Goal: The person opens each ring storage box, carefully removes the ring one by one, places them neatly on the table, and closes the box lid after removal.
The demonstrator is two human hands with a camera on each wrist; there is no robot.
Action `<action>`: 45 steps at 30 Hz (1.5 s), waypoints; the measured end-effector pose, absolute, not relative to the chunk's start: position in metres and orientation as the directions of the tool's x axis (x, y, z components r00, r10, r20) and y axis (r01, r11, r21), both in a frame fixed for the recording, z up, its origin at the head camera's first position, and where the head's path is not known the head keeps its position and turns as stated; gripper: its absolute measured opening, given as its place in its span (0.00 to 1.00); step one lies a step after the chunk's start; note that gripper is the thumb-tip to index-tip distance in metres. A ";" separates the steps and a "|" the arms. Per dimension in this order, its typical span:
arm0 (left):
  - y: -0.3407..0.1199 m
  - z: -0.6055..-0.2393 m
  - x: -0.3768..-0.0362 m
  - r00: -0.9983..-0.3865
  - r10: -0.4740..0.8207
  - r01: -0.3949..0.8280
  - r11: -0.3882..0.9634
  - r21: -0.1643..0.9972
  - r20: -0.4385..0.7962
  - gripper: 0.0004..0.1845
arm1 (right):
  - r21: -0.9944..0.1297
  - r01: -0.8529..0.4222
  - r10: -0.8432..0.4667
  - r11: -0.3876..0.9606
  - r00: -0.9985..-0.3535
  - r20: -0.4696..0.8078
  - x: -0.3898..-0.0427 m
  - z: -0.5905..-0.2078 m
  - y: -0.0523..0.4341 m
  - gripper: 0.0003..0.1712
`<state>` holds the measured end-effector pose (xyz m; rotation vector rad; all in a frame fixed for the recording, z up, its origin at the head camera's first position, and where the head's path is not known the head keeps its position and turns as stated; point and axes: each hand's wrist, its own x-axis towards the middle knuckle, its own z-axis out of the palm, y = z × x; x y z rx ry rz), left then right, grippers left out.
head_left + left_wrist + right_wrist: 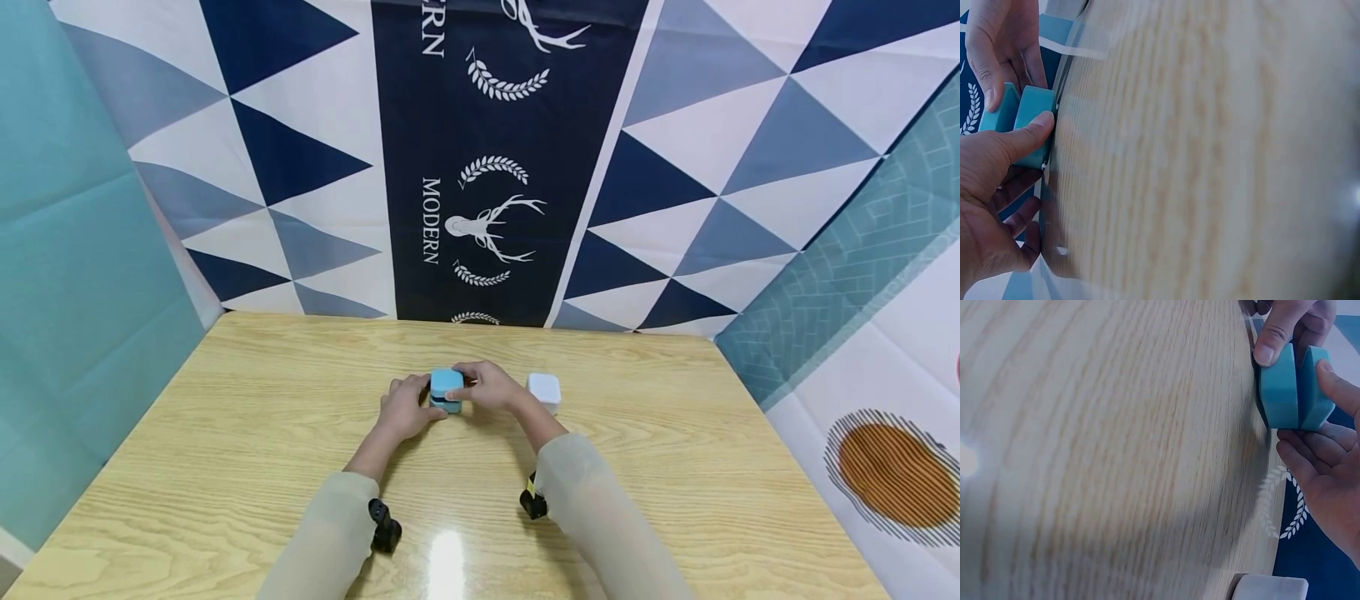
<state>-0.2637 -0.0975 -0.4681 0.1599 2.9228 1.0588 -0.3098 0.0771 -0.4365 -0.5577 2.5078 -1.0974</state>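
Blue box (446,389): we see it standing on the wooden table (225,433), near the middle and a little toward the far edge, held between both hands. In the wrist views (1025,122) (1291,387) it shows as two blue halves pressed side by side with a seam between them.

Left hand (407,407): we see it gripping the box from the left side. In the left wrist view (991,187) its thumb presses flat on the half nearer the table, while the other fingers curl underneath.

Right hand (491,386): we see it holding the box from the right side. In the right wrist view (1322,462) one finger lies on the outer half and the remaining fingers bend below it.

White box (544,392): we see it on the table just beside the right hand, on its right, apart from the blue box. A corner of it appears at the bottom of the right wrist view (1269,589).

Backdrop (480,167): we see a cloth with blue and white triangles, a deer head and the word MODERN behind the table.
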 end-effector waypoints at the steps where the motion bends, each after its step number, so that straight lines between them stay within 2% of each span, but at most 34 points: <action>1: -0.097 -0.468 -0.264 -0.994 0.106 0.087 0.763 0.640 0.008 0.37 | -0.752 -0.214 -0.482 0.623 -0.862 -0.154 -0.310 -0.437 0.077 0.35; 9: -0.097 -0.468 -0.264 -0.994 0.109 0.089 0.769 0.633 0.007 0.37 | -0.744 -0.226 -0.482 0.628 -0.864 -0.144 -0.312 -0.438 0.078 0.32; 45: -0.098 -0.469 -0.264 -0.994 0.112 0.089 0.759 0.645 0.005 0.37 | -0.772 -0.188 -0.468 0.608 -0.870 -0.156 -0.310 -0.439 0.079 0.31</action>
